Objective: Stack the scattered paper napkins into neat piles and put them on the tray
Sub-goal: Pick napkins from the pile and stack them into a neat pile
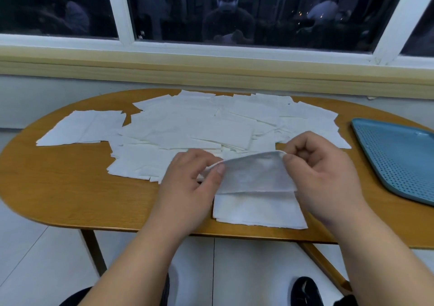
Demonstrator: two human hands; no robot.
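Between my two hands hangs a white paper napkin (254, 175), lifted at its top edge. My left hand (187, 181) pinches its left corner and my right hand (321, 176) pinches its right corner. Its lower edge touches a small neat pile of napkins (258, 210) near the table's front edge. Several more white napkins (187, 127) lie scattered and overlapping across the middle and back of the oval wooden table (70, 188). A blue perforated tray (399, 155) sits at the right end of the table with nothing on its visible part.
A window sill and a dark window run behind the table. White floor tiles, the table's legs and a black shoe (305, 291) show below the front edge. Bare wood lies at the table's front left.
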